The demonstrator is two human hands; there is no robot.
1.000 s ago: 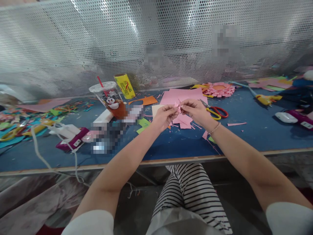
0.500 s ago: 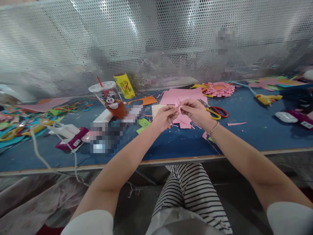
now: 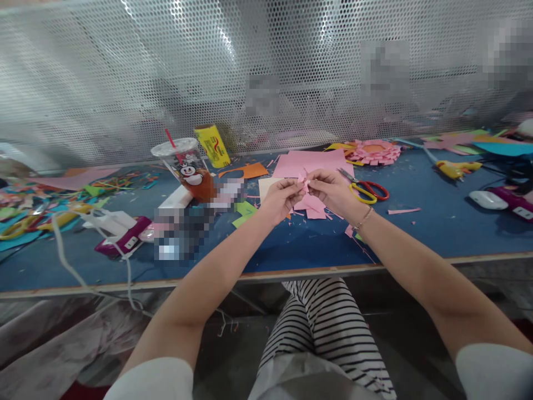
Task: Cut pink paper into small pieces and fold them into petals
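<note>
Between my fingertips is a small folded piece of pink paper (image 3: 305, 185). My left hand (image 3: 284, 197) pinches it from the left, and my right hand (image 3: 331, 190) pinches it from the right. The fingers partly cover the piece, so its exact shape is hard to make out. Beneath and behind the hands lie a pink paper sheet (image 3: 314, 162) and smaller pink cuttings (image 3: 315, 208). Scissors (image 3: 363, 191) with red and yellow handles rest just right of my right hand.
A drink cup (image 3: 189, 172) with a red straw stands left, near a yellow box (image 3: 213, 145). A pink fringed paper ring (image 3: 377, 152) lies at the back. Yellow glue gun (image 3: 456, 169) and purple power strip (image 3: 510, 203) are right; another purple strip (image 3: 125, 239) with white cables is left.
Both hands stay in nearly the same place, still pinching the pink paper, with only slight finger movement. At the far right, a blue paper sheet shows more fully where a dark shape covered it.
</note>
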